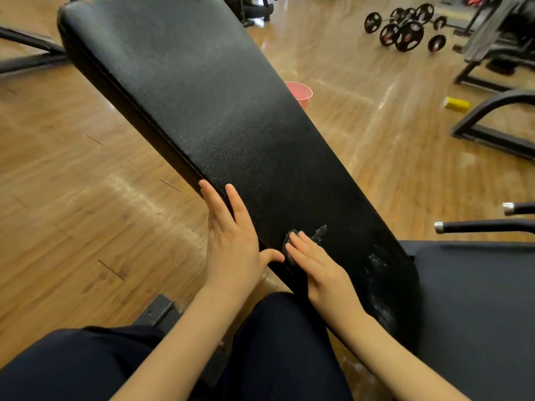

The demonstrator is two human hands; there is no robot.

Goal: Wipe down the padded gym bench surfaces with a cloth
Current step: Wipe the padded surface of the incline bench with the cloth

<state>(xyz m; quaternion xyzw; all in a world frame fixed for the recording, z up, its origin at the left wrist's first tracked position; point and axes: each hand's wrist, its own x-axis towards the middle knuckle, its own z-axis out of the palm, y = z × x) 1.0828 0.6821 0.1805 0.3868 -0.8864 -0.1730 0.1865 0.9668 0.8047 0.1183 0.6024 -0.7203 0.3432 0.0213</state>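
The long black padded backrest (202, 96) slants from the upper left down to the lower right. My left hand (231, 241) rests flat on its left edge, fingers straight and thumb spread. My right hand (321, 270) presses straight fingers on a small dark grey cloth (288, 240) lying on the lower part of the pad; most of the cloth is hidden under the fingers. Pale scuffed patches (376, 261) show on the pad to the right of that hand. The dark seat pad (477, 299) lies at the lower right.
A pink bucket (301, 92) stands on the wooden floor behind the backrest. A yellow block (456, 104) lies on the floor at right, beside black machine frames (492, 134). Barbells with plates (405, 27) lie at the far right. My dark-trousered legs fill the bottom.
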